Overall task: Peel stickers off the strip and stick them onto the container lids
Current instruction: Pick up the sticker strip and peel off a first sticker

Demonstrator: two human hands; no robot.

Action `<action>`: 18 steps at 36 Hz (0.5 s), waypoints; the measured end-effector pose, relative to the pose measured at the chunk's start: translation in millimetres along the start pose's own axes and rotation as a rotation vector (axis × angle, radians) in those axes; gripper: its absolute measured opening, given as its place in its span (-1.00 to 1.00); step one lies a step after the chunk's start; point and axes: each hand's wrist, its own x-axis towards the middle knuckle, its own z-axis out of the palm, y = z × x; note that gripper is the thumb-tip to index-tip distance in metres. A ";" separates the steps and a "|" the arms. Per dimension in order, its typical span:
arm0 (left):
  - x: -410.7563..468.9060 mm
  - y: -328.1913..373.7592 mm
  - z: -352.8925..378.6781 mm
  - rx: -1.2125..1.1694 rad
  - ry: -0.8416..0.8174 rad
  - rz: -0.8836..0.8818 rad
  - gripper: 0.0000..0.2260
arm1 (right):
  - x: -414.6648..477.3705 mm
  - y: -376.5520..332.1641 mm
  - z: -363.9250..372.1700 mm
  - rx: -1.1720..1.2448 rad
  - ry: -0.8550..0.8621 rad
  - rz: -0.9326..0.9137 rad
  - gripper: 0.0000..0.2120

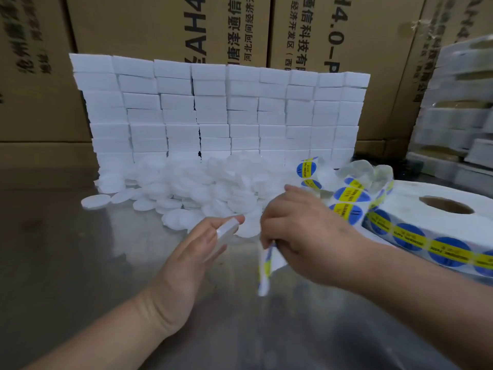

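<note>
My left hand (202,244) grips a white round lid (222,236) edge-on between thumb and fingers, just left of centre. My right hand (301,231) pinches the sticker strip (266,265), whose loose end hangs down blurred below the fingers. The strip runs back over my hand to a big roll of blue-and-yellow round stickers (437,225) lying flat at the right. A heap of white lids (202,182) is spread on the metal table behind both hands.
A wall of stacked white blocks (221,110) stands behind the lid heap. Cardboard cartons (160,25) fill the back. Curled empty backing (362,169) lies by the roll. Wrapped stacks (458,102) stand at the far right. The steel tabletop (66,263) reflects light.
</note>
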 end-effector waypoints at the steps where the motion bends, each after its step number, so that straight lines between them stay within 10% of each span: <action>1: 0.3 1.4 1.3 0.003 -0.042 0.014 -0.58 | 2.7 -1.9 8.7 -0.012 0.007 0.025 -0.74; 13: 10.4 -16.9 -12.6 0.304 -0.183 -0.064 -0.37 | 8.9 -11.6 41.4 0.131 0.190 0.297 -0.69; 18: 15.5 -14.7 -13.1 0.335 0.103 -0.030 -0.58 | -4.7 -18.6 26.8 0.057 0.586 0.135 -0.84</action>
